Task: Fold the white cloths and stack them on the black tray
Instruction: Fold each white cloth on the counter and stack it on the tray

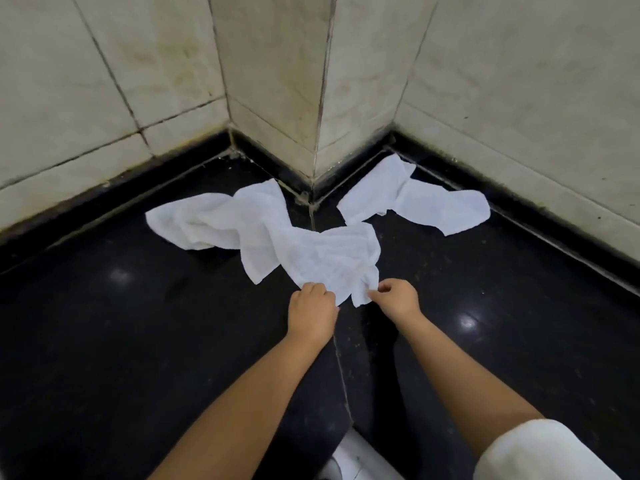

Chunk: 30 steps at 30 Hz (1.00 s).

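Three crumpled white cloths lie on a glossy black surface point(138, 341). The nearest cloth point(329, 258) is in the middle. My left hand point(313, 306) grips its near edge with curled fingers. My right hand point(394, 297) pinches the same edge just to the right. A second cloth point(214, 221) lies behind it to the left, partly under the near one. The third cloth point(415, 199) rests at the back right by the wall base. No black tray is visible apart from the black surface itself.
Pale tiled walls point(277, 81) form a protruding corner just behind the cloths, with a dark skirting along the base. A seam point(341, 368) runs through the black surface between my arms. A white object point(349, 459) shows at the bottom edge.
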Each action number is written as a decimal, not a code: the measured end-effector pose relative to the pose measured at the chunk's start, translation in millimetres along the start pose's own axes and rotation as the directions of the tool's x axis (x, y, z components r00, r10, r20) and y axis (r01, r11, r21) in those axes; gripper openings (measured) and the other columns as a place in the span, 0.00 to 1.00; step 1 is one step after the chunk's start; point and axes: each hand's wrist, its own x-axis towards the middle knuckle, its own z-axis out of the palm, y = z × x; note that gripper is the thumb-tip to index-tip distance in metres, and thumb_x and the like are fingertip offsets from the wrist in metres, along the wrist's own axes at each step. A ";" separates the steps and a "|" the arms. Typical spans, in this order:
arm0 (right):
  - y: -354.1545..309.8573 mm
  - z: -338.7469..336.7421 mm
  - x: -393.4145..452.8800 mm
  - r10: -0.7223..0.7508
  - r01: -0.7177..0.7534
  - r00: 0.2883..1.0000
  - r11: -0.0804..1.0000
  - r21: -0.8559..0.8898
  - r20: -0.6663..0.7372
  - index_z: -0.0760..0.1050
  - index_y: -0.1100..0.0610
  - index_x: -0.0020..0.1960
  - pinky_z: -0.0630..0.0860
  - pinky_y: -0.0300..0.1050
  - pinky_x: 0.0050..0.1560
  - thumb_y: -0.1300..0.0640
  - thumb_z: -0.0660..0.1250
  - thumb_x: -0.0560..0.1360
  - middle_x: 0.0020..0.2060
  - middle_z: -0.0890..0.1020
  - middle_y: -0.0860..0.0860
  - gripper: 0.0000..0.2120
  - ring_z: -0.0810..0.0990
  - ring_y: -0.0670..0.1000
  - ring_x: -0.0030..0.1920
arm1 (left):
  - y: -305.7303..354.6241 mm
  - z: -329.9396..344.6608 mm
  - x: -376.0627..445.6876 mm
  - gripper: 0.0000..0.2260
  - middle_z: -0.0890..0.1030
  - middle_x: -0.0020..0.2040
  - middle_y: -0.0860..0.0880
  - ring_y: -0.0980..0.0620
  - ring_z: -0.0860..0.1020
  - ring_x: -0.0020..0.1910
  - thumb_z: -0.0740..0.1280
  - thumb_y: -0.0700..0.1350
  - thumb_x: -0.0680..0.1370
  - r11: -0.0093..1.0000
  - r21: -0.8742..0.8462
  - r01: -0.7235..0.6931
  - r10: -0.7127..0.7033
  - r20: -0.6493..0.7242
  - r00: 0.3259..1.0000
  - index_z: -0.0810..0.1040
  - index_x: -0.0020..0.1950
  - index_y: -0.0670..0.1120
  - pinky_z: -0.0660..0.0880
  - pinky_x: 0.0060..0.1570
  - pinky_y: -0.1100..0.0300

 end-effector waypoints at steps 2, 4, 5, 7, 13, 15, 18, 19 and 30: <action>2.5 -3.3 -0.1 -0.015 0.015 1.000 0.999 0.042 -0.010 0.67 0.59 0.30 0.61 0.38 0.30 0.63 0.64 0.72 0.26 0.67 0.50 0.12 0.65 0.48 0.30 | -0.7 -0.2 6.2 0.07 0.78 0.50 0.46 0.48 0.74 0.54 0.65 0.44 0.75 0.999 0.041 -0.026 0.028 -0.068 0.997 0.79 0.48 0.42 0.70 0.47 0.58; 2.9 -13.1 -5.4 -0.059 0.062 0.998 0.995 0.074 -0.033 0.71 0.60 0.36 0.64 0.35 0.30 0.62 0.63 0.73 0.28 0.70 0.48 0.07 0.68 0.47 0.31 | -0.3 -9.1 8.5 0.04 0.78 0.48 0.46 0.48 0.75 0.51 0.64 0.41 0.74 0.996 0.080 -0.046 0.050 -0.050 0.997 0.78 0.46 0.42 0.69 0.45 0.58; 3.2 -19.7 -9.2 -0.088 0.092 0.995 0.992 0.084 -0.051 0.71 0.60 0.38 0.64 0.34 0.30 0.62 0.62 0.74 0.28 0.70 0.47 0.06 0.69 0.46 0.32 | 1.0 -13.3 8.4 0.07 0.78 0.51 0.46 0.47 0.74 0.53 0.59 0.39 0.76 0.995 0.088 -0.050 0.049 0.013 0.999 0.76 0.49 0.41 0.67 0.45 0.58; 3.6 -38.6 -18.2 -0.151 0.161 0.981 0.984 0.080 -0.119 0.70 0.59 0.40 0.66 0.36 0.31 0.63 0.61 0.74 0.29 0.71 0.47 0.05 0.70 0.48 0.33 | 3.9 -25.6 12.0 0.08 0.77 0.51 0.45 0.46 0.74 0.52 0.55 0.37 0.77 0.998 0.050 -0.045 0.045 -0.003 0.999 0.73 0.50 0.41 0.64 0.43 0.57; 19.1 -130.2 -38.0 -0.240 0.206 0.879 0.971 -0.125 -0.413 0.75 0.63 0.48 0.70 0.47 0.44 0.65 0.58 0.75 0.43 0.80 0.59 0.08 0.77 0.58 0.45 | 45.0 -93.2 30.6 0.10 0.74 0.30 0.42 0.45 0.74 0.27 0.52 0.35 0.69 0.933 -0.015 -0.359 0.340 -0.282 0.897 0.73 0.34 0.39 0.73 0.23 0.56; 32.2 -168.9 -46.9 -0.213 0.137 0.827 0.974 -0.180 -0.520 0.76 0.63 0.50 0.71 0.48 0.46 0.64 0.57 0.75 0.48 0.80 0.61 0.10 0.77 0.61 0.49 | 83.7 -115.1 32.3 0.09 0.74 0.38 0.44 0.47 0.71 0.36 0.54 0.36 0.76 0.897 -0.006 -0.443 0.423 -0.282 0.861 0.72 0.41 0.40 0.73 0.35 0.53; 58.4 -226.8 -68.4 -0.190 -0.001 0.748 0.958 -0.287 -0.636 0.76 0.65 0.50 0.72 0.50 0.44 0.62 0.56 0.76 0.49 0.78 0.63 0.11 0.76 0.63 0.49 | 149.6 -141.7 25.7 0.10 0.73 0.47 0.44 0.46 0.71 0.47 0.53 0.43 0.82 0.840 -0.062 -0.539 0.515 -0.223 0.828 0.71 0.52 0.39 0.66 0.42 0.53; 68.2 -245.3 -77.5 -0.189 -0.035 0.717 0.952 -0.306 -0.671 0.75 0.65 0.50 0.72 0.51 0.43 0.62 0.56 0.77 0.50 0.78 0.64 0.11 0.76 0.64 0.49 | 171.8 -148.8 23.7 0.11 0.74 0.48 0.42 0.43 0.72 0.49 0.53 0.43 0.82 0.808 -0.074 -0.585 0.554 -0.243 0.796 0.71 0.52 0.38 0.65 0.42 0.52; 240.6 -278.0 -207.9 -0.543 0.135 0.720 0.720 -0.681 -0.432 0.77 0.62 0.37 0.74 0.48 0.27 0.62 0.56 0.67 0.30 0.78 0.60 0.11 0.77 0.61 0.30 | 253.1 -72.5 -12.4 0.16 0.79 0.42 0.41 0.42 0.75 0.45 0.53 0.46 0.80 0.575 -0.026 -0.818 0.818 0.004 0.575 0.77 0.43 0.39 0.72 0.47 0.46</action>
